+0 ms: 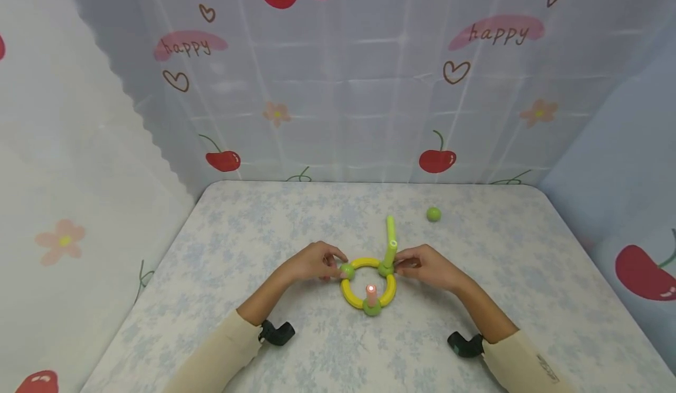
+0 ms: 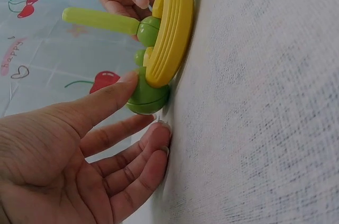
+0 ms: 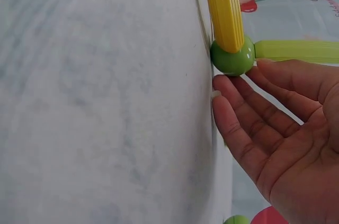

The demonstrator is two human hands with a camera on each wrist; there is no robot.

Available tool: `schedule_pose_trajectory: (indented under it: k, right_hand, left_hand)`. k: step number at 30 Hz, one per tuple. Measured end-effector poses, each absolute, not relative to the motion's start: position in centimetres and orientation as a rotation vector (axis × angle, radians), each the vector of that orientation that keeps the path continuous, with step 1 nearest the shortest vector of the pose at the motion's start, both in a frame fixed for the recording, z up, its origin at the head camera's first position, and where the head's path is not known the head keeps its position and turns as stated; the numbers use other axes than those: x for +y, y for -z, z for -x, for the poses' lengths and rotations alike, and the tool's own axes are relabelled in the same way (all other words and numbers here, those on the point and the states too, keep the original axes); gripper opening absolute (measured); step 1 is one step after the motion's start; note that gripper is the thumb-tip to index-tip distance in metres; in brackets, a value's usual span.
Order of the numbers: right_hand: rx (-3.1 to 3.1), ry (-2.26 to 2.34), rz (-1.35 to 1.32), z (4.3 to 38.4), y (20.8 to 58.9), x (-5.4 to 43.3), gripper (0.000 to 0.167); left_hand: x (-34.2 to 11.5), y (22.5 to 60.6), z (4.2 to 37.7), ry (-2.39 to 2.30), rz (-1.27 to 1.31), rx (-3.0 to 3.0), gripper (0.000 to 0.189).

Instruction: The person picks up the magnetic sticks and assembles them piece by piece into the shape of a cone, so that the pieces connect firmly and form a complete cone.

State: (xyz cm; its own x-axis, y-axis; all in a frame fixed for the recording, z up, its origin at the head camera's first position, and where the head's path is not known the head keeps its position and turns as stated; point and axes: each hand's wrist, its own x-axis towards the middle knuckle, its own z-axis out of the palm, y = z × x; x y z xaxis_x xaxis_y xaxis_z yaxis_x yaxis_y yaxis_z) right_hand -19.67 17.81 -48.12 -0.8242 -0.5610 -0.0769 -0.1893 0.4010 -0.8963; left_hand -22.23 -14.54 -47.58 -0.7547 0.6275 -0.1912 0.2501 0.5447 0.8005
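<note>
Curved yellow pieces [image 1: 347, 292] and green balls form a ring on the table. My left hand [image 1: 317, 262] pinches the left green ball [image 2: 148, 94] between thumb and fingers. On the opposite side, my right hand [image 1: 429, 268] holds the right green ball [image 3: 233, 59], with the thumb by the base of a lime-green rod [image 3: 296, 50]. That rod rises from the ball. A second lime-green length [image 1: 390, 227] shows behind it; whether it is separate I cannot tell. At the front, an orange rod [image 1: 371, 296] stands on another green ball [image 1: 372, 309].
A loose green ball [image 1: 433, 214] lies toward the back right of the patterned table [image 1: 253, 217]. Printed curtains [image 1: 343, 88] hang behind and beside the table. Black devices [image 1: 278, 333] are worn at both wrists.
</note>
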Motion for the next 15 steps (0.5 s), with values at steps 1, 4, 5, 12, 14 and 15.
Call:
schedule_pose_trajectory:
  k: [1, 4, 5, 12, 14, 15]
  right_hand:
    - [2.294, 1.4, 0.643, 19.5, 48.1, 17.9, 0.031]
    - [2.284, 1.403, 0.642, 19.2, 48.1, 18.3, 0.032]
    - [2.286, 1.397, 0.644, 19.1, 48.1, 18.4, 0.031]
    - [2.311, 1.337, 0.717, 18.0, 47.9, 19.0, 0.028]
    - [2.31, 1.324, 0.727, 17.7, 47.7, 19.1, 0.028]
    - [2.307, 1.317, 0.73, 17.5, 47.5, 19.1, 0.028]
  left_hand:
    - [-14.5, 47.7, 22.3, -1.103, -0.709, 2.324, 0.035]
    - [-14.3, 48.0, 22.6, -1.109, -0.71, 2.333, 0.032]
    - [-14.3, 48.1, 22.7, -1.106, -0.712, 2.338, 0.031]
    - [-13.7, 48.3, 23.3, -1.115, -0.718, 2.361, 0.03]
    - [-13.5, 48.5, 23.5, -1.122, -0.72, 2.366, 0.029]
    - [-13.3, 48.6, 23.6, -1.125, -0.718, 2.37, 0.029]
